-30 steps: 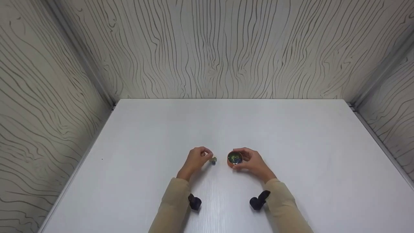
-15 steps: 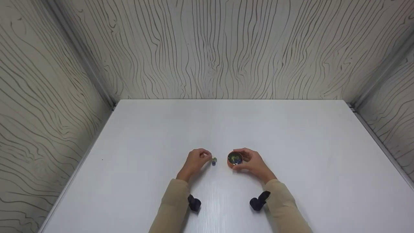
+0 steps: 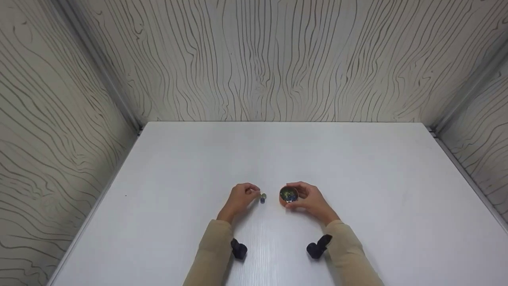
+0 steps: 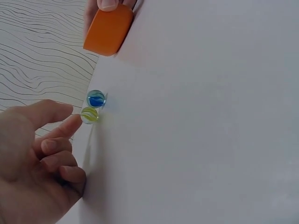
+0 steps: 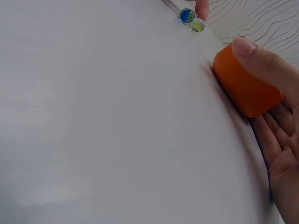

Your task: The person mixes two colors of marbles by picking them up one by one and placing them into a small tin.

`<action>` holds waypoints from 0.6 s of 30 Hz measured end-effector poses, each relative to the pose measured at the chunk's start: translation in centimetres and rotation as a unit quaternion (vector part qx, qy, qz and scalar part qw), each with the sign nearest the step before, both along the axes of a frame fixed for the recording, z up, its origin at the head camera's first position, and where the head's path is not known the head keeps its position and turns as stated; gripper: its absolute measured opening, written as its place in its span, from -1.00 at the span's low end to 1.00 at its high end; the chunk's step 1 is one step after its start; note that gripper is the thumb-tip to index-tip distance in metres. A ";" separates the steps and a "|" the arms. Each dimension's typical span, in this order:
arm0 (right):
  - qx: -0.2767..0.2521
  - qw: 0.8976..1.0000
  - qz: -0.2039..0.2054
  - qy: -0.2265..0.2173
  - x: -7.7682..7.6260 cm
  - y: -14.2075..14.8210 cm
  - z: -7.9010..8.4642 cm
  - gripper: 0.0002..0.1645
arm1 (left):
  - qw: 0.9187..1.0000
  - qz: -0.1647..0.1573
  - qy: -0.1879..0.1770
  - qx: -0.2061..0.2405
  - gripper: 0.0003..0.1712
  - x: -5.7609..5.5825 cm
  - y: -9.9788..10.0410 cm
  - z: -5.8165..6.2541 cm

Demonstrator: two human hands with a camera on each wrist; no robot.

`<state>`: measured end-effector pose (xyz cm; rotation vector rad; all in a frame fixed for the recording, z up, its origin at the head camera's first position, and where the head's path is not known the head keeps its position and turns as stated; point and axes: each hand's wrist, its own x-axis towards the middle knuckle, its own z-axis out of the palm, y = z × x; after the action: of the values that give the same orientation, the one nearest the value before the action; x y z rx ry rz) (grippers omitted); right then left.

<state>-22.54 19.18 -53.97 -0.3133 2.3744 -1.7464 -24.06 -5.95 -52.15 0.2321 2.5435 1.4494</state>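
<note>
Two glass marbles lie side by side on the white table: a blue one (image 4: 96,99) and a yellow-green one (image 4: 89,115). My left hand (image 3: 240,197) is beside them on the left. Its index fingertip touches or nearly touches the yellow-green marble, while the thumb stands apart and the other fingers are curled. To the right, a small orange bowl (image 5: 245,84) stands on the table, gripped by my right hand (image 3: 311,200) with the thumb on the near side and fingers behind. Shiny green, yellow and blue contents show inside the bowl in the head view, too small to tell apart.
The white table (image 3: 178,159) reaches to a wood-patterned back wall (image 3: 254,59), with side walls left and right. Black wrist cameras (image 3: 239,250) sit on the inner side of both beige sleeves.
My left fingertips have drawn back slightly to the left, so both marbles show more plainly. The right hand and the bowl have stayed in place.
</note>
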 end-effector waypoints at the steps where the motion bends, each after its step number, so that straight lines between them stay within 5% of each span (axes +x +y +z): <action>1: 0.003 1.000 0.001 0.001 0.0 0.0 0.0 -0.17 | 1.000 -0.001 -0.003 0.003 -0.77 0.0 0.0 0.0; 18: 0.005 1.000 -0.005 -0.015 0.2 -0.1 0.3 -0.17 | 1.000 -0.028 0.002 -0.012 -0.77 0.2 -0.2 0.1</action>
<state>-22.39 19.09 -53.68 -0.2732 2.3668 -1.7301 -23.83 -6.13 -52.10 0.2996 2.5355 1.3994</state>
